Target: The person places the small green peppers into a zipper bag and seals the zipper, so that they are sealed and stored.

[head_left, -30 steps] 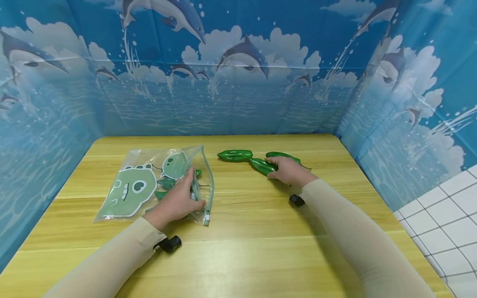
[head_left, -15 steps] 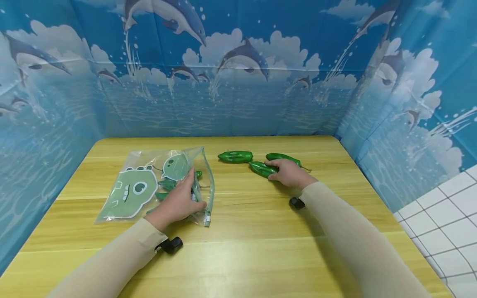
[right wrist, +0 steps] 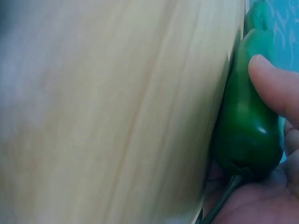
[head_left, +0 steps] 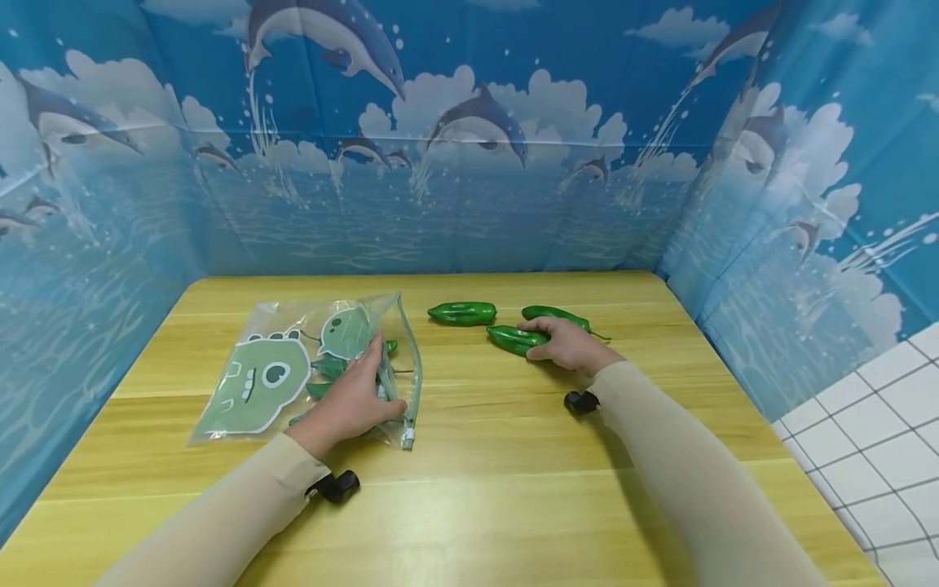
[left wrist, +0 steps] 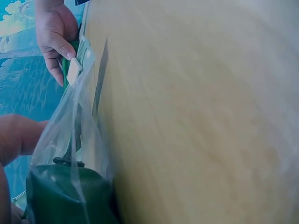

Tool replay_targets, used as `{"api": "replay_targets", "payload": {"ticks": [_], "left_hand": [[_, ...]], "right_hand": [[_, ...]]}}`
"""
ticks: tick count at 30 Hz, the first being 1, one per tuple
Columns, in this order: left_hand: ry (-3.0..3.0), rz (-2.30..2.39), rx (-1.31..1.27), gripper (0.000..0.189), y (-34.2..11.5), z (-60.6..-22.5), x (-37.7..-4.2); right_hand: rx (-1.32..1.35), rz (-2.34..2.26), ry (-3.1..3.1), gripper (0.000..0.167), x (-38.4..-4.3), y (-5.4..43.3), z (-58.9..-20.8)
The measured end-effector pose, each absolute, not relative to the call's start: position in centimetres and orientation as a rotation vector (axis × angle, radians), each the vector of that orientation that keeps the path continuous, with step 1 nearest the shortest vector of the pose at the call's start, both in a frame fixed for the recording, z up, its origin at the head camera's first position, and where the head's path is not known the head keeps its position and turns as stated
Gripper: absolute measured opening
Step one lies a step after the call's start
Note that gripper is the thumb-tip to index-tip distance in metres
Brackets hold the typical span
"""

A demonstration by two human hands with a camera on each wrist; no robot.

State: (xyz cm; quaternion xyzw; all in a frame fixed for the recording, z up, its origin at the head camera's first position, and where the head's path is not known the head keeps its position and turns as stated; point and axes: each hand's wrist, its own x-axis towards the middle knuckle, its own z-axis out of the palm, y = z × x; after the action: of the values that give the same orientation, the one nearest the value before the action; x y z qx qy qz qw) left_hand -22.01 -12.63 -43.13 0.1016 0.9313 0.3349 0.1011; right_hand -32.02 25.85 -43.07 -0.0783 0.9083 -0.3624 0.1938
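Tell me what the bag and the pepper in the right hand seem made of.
Bag: likely thin, clear, glossy plastic film; it's see-through and creased.
Pepper: perhaps molded plastic, smooth and glossy with a bright highlight; real skin could look alike.

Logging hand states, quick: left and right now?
Left hand: open, thumb and fingers apart, on the clear bag.
Right hand: closed, holding a green pepper.

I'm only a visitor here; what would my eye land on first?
Probably the blue backdrop with its leaping dolphins, rising behind the wooden table. Next, the clear bag printed with a one-eyed green monster, at the table's left, the left hand on it. Right of that lie three glossy green peppers, one gripped by the right hand.
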Motion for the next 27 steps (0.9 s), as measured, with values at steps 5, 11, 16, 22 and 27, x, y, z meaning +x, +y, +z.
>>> {"api": "replay_targets", "payload": {"ticks": [5, 11, 16, 22, 27], "left_hand": [[2.753, 0.991, 0.301, 0.123, -12.55, -42.99, -21.86], [2.76, 0.984, 0.297, 0.123, -12.44, -43.06, -21.9], [2.766, 0.979, 0.309, 0.123, -12.35, -43.1, -21.98], [2.763, 0.984, 0.32, 0.123, -12.34, -43.3, -22.04], [2.761, 0.981, 0.329, 0.123, -12.36, -43.27, -22.06]], "right_hand": [[-0.2, -1.096, 2.501, 0.062, -32.23, 26.1, -43.41], [-0.182, -1.1, 2.486, 0.062, -32.23, 26.03, -43.32], [-0.181, -1.082, 2.497, 0.061, -32.17, 25.98, -43.2], [-0.177, -1.088, 2.491, 0.061, -32.08, 26.03, -43.29], [-0.172, -1.091, 2.491, 0.061, -32.06, 26.02, -43.21]]}}
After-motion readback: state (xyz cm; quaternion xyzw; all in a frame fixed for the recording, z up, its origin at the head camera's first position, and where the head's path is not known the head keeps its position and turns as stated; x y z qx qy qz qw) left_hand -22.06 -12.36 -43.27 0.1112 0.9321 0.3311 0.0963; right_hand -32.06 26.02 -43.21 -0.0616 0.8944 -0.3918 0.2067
